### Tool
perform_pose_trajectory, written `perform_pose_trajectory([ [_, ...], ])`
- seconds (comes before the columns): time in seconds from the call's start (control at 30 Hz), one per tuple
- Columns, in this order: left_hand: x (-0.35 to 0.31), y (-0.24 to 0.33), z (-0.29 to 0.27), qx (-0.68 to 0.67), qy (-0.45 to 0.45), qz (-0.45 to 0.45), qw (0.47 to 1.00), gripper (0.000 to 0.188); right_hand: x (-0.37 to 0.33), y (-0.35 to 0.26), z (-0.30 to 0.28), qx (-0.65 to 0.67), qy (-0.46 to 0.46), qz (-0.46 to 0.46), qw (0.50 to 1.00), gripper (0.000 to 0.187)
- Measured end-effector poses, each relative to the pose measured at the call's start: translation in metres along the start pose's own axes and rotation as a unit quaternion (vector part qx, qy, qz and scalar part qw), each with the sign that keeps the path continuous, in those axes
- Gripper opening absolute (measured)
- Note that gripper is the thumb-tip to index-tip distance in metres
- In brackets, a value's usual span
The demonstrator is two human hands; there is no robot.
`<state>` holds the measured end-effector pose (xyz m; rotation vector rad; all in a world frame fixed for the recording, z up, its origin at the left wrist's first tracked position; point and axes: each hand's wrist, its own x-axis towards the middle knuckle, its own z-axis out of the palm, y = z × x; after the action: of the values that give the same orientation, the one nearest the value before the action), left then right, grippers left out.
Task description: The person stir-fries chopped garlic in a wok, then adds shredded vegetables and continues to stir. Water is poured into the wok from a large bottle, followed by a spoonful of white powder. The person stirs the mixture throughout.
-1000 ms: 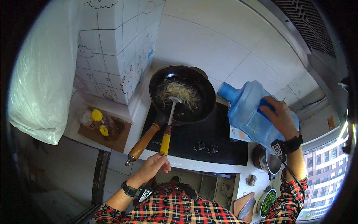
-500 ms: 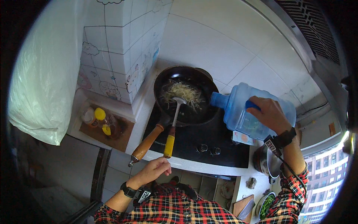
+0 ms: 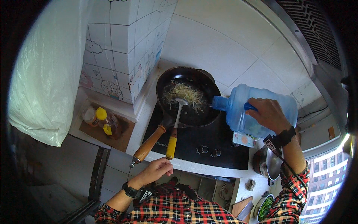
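Note:
My right hand (image 3: 269, 115) grips the blue handle of a large clear-blue water jug (image 3: 238, 112). The jug lies nearly on its side, its mouth over the right rim of a black wok (image 3: 169, 76). A small glint shows at the mouth. Pale shredded vegetable (image 3: 191, 93) lies in the wok, with the metal head of a spatula (image 3: 181, 106) resting on it. The spatula's yellow handle reaches toward me, beside the wok's wooden handle (image 3: 149, 143). My left hand (image 3: 156, 170), fingers curled, is just below the spatula handle's end; I see nothing in it.
The wok stands on a black glass cooktop (image 3: 186, 149) with two knobs. To the right are a metal pot (image 3: 266, 160), a knife (image 3: 245, 211) on a wooden board (image 3: 238, 207) and a bowl of greens (image 3: 265, 207). Yellow-capped bottles (image 3: 108, 119) stand left, below a hanging plastic bag (image 3: 44, 82).
The jug's mouth has dipped slightly at the wok's rim, my right hand still on its handle. The whole view has shifted a little. My left hand and the spatula keep about the same places.

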<state>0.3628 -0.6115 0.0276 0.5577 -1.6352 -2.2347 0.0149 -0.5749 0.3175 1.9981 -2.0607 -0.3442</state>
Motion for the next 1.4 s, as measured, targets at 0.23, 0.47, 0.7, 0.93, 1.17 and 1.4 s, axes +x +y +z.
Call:
perform_pose_trajectory([
  [0.23, -0.003, 0.003, 0.002, 0.005, 0.001, 0.015, 1.000, 0.019, -0.005, 0.001, -0.003, -0.032, 0.034, -0.049, 0.998, 0.027],
  [0.47, 0.000, 0.006, 0.001, 0.006, -0.005, 0.007, 1.000, 0.018, -0.013, 0.009, -0.010, 0.018, 0.018, 0.041, 0.999, 0.026],
  [0.7, 0.002, 0.010, 0.002, 0.020, -0.005, -0.023, 1.000, 0.017, -0.023, 0.026, -0.006, 0.140, 0.052, 0.079, 0.986, 0.030],
  [0.93, 0.009, 0.007, 0.002, 0.006, -0.012, -0.029, 0.999, 0.017, -0.029, 0.036, 0.001, 0.170, 0.109, 0.088, 0.975, 0.029],
  [1.17, 0.009, 0.005, 0.003, -0.006, -0.018, -0.016, 1.000, 0.016, -0.030, 0.036, -0.001, 0.183, 0.099, 0.072, 0.975, 0.027],
  [1.4, 0.008, 0.002, 0.003, -0.005, -0.015, -0.016, 1.000, 0.016, -0.030, 0.034, -0.001, 0.165, 0.103, 0.071, 0.978, 0.026],
])
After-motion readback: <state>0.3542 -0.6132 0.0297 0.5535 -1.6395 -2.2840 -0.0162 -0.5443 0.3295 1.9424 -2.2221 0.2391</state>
